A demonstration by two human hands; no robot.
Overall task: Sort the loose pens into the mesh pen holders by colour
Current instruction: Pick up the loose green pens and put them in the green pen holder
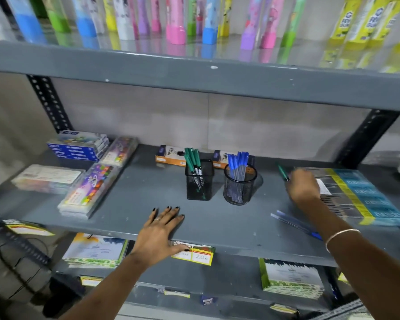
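Two black mesh pen holders stand mid-shelf: a square holder (199, 181) with several green pens and, right of it, a round holder (240, 187) with several blue pens. My right hand (303, 187) is far right of them, its fingers closed on a loose green pen (283, 172) that sticks up and to the left. Two loose blue pens (295, 224) lie on the shelf below that wrist. My left hand (162, 229) rests flat at the shelf's front edge, fingers spread, holding nothing.
The grey metal shelf (134, 199) also carries colour-pencil packs (90, 188) at left, small orange boxes (169, 155) behind the holders and a blue-and-yellow box stack (365, 197) at right. The shelf above (194, 75) overhangs, lined with bottles. Price tags (195, 255) hang on the front edge.
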